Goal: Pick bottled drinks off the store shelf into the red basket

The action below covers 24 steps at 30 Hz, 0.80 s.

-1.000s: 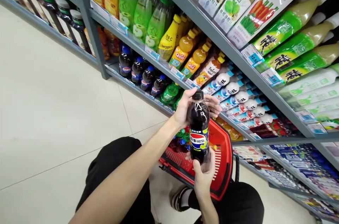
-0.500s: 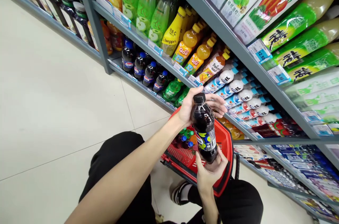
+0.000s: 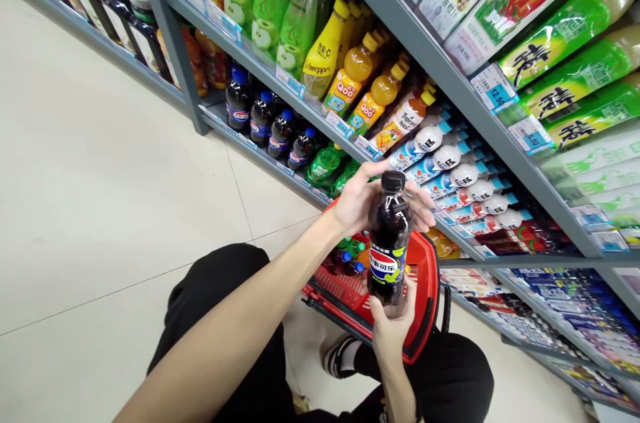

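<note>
A dark cola bottle with a black cap stands nearly upright before me. Its Pepsi label, with lime-green patches, faces me. My right hand grips the bottle's base, thumb on the near left side. Around the back of the bottle's upper part curves my left hand, thumb raised and fingers stretched out to the right. Whether the left palm touches the bottle is hidden. Beneath both hands sits a red shopping basket, with several small bottles with blue and green caps inside.
Drink shelves run diagonally past the basket. Cola bottles and green bottles line the low shelf; juices, including Qoo bottles, stand above it. Pale floor tiles extend to the left. My black-trousered knees flank the basket.
The cola bottle has turned, so its logo now faces me instead of the label's side. It is also more upright, its cap slightly farther right. My left hand still curves behind it.
</note>
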Motion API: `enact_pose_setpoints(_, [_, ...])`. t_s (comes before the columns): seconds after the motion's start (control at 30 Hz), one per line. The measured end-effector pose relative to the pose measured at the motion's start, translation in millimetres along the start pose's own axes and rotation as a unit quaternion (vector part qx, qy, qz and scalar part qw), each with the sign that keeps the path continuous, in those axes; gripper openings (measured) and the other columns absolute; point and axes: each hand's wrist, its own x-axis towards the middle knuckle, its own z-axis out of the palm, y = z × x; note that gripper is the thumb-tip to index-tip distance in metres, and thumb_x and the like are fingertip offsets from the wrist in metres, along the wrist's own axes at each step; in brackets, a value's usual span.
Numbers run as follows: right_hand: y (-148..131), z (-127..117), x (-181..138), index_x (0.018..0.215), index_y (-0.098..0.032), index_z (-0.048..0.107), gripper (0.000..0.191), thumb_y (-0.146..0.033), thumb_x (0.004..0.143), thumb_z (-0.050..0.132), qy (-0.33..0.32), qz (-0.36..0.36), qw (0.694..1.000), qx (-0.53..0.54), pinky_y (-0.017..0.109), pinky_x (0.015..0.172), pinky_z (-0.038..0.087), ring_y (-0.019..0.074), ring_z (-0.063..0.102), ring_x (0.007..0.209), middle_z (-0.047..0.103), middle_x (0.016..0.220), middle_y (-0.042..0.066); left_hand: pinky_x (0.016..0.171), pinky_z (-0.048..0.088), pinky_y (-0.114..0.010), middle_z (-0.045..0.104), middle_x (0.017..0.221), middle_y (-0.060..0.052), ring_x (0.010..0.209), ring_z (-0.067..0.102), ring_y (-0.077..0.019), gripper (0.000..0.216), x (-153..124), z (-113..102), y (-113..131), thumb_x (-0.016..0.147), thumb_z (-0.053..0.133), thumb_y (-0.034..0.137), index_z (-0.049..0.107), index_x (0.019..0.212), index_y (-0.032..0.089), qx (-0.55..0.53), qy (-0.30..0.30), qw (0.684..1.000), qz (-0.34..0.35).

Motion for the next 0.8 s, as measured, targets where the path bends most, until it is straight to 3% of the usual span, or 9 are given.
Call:
enact_pose_setpoints(0.2, [-5, 2, -5, 0.145, -0.025, 0.045, 0.087, -0.052, 0.075, 0.088, -0.102, 0.104, 0.976, 0.160, 0.036, 0.060, 0.056, 0.0206, 0.066, 0.064, 0.071, 0.095, 0.007, 0.091, 0.060, -0.047, 0.081, 0.096, -0.017, 0.103, 0.077, -0.0360, 0.069, -2, 1, -5, 0.086, 0.052, 0.068, 0.073, 0.116, 0.010, -0.022, 0.009, 0.999, -0.046])
enact_pose_setpoints(0.33, [-10, 4, -9, 0.126, -0.022, 0.059, 0.076, -0.067, 0.072, 0.087, -0.161, 0.156, 0.946, 0.233, 0.025, 0.045, 0.040, 0.0139, 0.054, 0.053, 0.072, 0.095, 0.010, 0.090, 0.061, -0.048, 0.081, 0.099, -0.018, 0.104, 0.077, -0.0371, 0.069, -2, -1, -10, 0.084, 0.055, 0.070, 0.073, 0.115, 0.011, -0.032, -0.002, 0.998, -0.056])
enact_pose_setpoints(0.43, [-15, 6, -11, 0.107, -0.018, 0.066, 0.077, -0.085, 0.071, 0.075, -0.235, 0.211, 0.916, 0.246, 0.023, 0.038, 0.030, 0.0093, 0.042, 0.044, 0.070, 0.088, 0.011, 0.091, 0.061, -0.049, 0.081, 0.098, -0.017, 0.104, 0.077, -0.0366, 0.070, -3, 2, -11, 0.083, 0.056, 0.071, 0.072, 0.118, 0.012, -0.035, 0.007, 0.998, -0.047])
enact_pose_setpoints(0.53, [-19, 8, -13, 0.096, -0.018, 0.068, 0.085, -0.099, 0.070, 0.059, -0.304, 0.266, 0.878, 0.255, 0.023, 0.032, 0.022, 0.0058, 0.032, 0.036, 0.067, 0.080, 0.009, 0.092, 0.060, -0.049, 0.080, 0.098, -0.017, 0.107, 0.076, -0.0369, 0.073, -3, 5, -10, 0.081, 0.056, 0.072, 0.070, 0.120, 0.012, -0.027, -0.001, 0.998, -0.058])
enact_pose_setpoints(0.63, [-15, 9, -15, 0.105, -0.021, 0.069, 0.092, -0.103, 0.066, 0.054, -0.330, 0.314, 0.838, 0.300, 0.021, 0.027, 0.017, 0.0052, 0.027, 0.030, 0.064, 0.071, 0.003, 0.091, 0.060, -0.051, 0.080, 0.100, -0.018, 0.108, 0.075, -0.0384, 0.077, -2, 9, -9, 0.076, 0.060, 0.075, 0.070, 0.120, 0.013, -0.009, -0.028, 0.997, -0.076])
enact_pose_setpoints(0.73, [-1, 5, -20, 0.121, -0.025, 0.065, 0.092, -0.102, 0.074, 0.046, -0.347, 0.350, 0.783, 0.381, 0.020, 0.023, 0.018, 0.0081, 0.026, 0.023, 0.059, 0.058, -0.004, 0.091, 0.060, -0.051, 0.080, 0.101, -0.017, 0.108, 0.075, -0.0384, 0.078, -1, 11, -7, 0.070, 0.069, 0.075, 0.071, 0.119, 0.014, 0.012, -0.076, 0.994, -0.084])
enact_pose_setpoints(0.8, [11, 2, -24, 0.120, -0.026, 0.064, 0.082, -0.096, 0.083, 0.043, -0.385, 0.361, 0.731, 0.432, 0.020, 0.022, 0.022, 0.0110, 0.027, 0.019, 0.054, 0.048, -0.007, 0.091, 0.060, -0.048, 0.080, 0.101, -0.016, 0.106, 0.075, -0.0360, 0.075, -1, 12, -7, 0.069, 0.077, 0.071, 0.072, 0.119, 0.015, 0.034, -0.112, 0.990, -0.083])
